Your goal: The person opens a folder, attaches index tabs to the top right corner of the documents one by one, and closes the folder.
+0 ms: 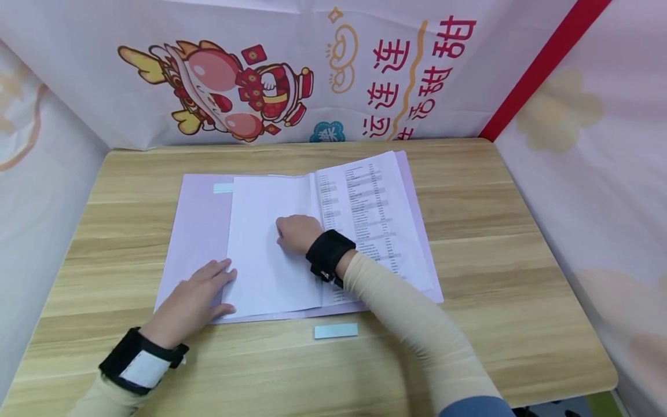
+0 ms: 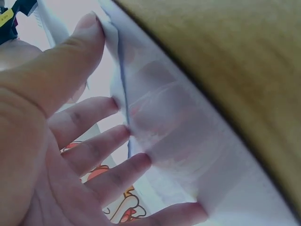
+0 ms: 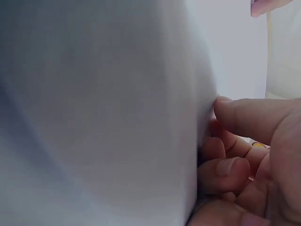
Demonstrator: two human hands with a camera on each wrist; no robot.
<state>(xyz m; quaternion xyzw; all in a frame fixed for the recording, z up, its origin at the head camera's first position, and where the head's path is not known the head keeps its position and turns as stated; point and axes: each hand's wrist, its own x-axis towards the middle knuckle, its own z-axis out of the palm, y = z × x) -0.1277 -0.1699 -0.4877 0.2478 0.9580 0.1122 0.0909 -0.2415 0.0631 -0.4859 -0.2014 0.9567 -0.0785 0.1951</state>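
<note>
A lilac folder (image 1: 200,226) lies open on the table, with a blank white sheet (image 1: 266,278) over its left side. A page printed with a list (image 1: 367,211) lies on the right side. My left hand (image 1: 195,295) rests on the sheet's left edge and the folder, fingers spread. In the left wrist view, the fingertips (image 2: 141,160) touch the lilac surface beside the paper's edge. My right hand (image 1: 299,233) presses on the blank sheet near the fold, its fingers curled in. Seen from the right wrist, the thumb (image 3: 240,113) meets the paper beside the bent fingers.
A pale blue strip (image 1: 336,330) lies on the wooden table (image 1: 484,278) in front of the folder. Another pale blue strip (image 1: 223,187) is on the folder's upper left. A printed cloth (image 1: 292,29) hangs behind the table, with more cloth at both sides.
</note>
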